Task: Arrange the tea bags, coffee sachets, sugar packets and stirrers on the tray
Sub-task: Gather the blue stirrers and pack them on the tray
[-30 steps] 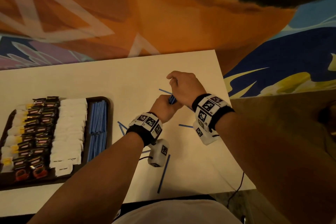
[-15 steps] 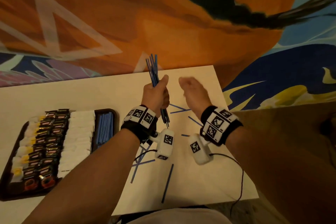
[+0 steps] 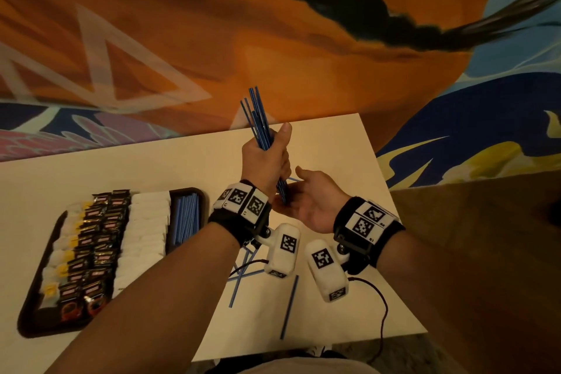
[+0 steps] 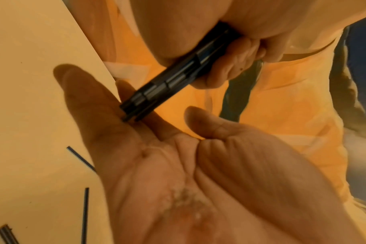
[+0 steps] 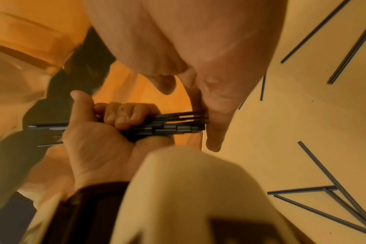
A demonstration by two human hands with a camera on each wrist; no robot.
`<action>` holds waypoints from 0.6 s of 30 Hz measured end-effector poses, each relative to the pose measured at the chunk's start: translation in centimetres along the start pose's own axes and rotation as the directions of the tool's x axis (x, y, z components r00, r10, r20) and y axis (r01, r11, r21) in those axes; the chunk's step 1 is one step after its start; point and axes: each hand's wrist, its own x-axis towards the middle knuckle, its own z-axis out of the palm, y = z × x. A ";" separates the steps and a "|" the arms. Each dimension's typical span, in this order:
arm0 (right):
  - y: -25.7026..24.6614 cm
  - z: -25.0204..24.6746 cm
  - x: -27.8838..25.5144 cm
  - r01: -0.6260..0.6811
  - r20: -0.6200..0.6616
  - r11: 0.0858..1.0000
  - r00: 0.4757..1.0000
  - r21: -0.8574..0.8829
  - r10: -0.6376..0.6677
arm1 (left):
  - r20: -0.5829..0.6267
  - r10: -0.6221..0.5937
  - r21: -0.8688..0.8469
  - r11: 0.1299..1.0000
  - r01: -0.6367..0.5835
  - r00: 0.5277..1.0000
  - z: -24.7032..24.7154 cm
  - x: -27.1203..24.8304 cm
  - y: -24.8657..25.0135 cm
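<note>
My left hand (image 3: 267, 158) grips a bundle of blue stirrers (image 3: 258, 118) upright above the table, thumb raised. The bundle's lower ends (image 4: 132, 113) press against the flat fingers of my right hand (image 3: 306, 194), which is held open, palm up, just below and right of the left fist. In the right wrist view the left fingers (image 5: 123, 115) curl round the bundle (image 5: 173, 125). A dark tray (image 3: 36, 313) at the left holds rows of yellow-tagged tea bags (image 3: 65, 249), dark coffee sachets (image 3: 97, 240), white sugar packets (image 3: 145, 231) and a column of blue stirrers (image 3: 186, 218).
Several loose blue stirrers lie on the white table (image 3: 349, 161): one near the front edge (image 3: 289, 307), a crossed group under my left wrist (image 3: 239, 276). A black cable (image 3: 382, 307) trails off the front right edge. Patterned orange and blue floor surrounds the table.
The left hand lifted the stirrer bundle upright off the table. The right hand turned palm up and came under the bundle's lower ends.
</note>
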 end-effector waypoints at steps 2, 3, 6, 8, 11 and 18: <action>-0.1 0.3 -0.4 -0.008 0.041 1.000 0.999 0.014 0.007 | -0.003 0.012 0.014 1.000 -0.012 1.000 0.0 -0.1 0.1; -0.1 0.5 -0.6 -0.007 0.063 1.000 0.998 0.021 0.006 | -0.004 0.013 0.020 1.000 -0.013 1.000 0.0 -0.2 0.1; -0.6 1.2 -0.9 0.005 0.096 0.999 0.995 0.043 -0.009 | -0.001 0.004 0.040 0.999 -0.004 1.000 -0.2 -0.6 -0.1; -1.0 1.6 -0.9 0.010 0.108 0.999 0.994 0.036 -0.014 | -0.005 0.001 0.074 0.997 -0.001 1.000 -0.4 -0.9 -0.3; -1.2 1.8 -0.6 0.019 0.115 1.000 0.993 -0.011 -0.017 | -0.013 0.006 0.121 0.993 -0.005 1.000 -0.5 -1.2 -0.3; -1.7 2.5 -0.9 0.207 0.111 0.951 0.976 -0.230 -0.186 | 0.009 -0.014 0.164 0.986 0.012 1.000 -1.7 -1.1 -0.3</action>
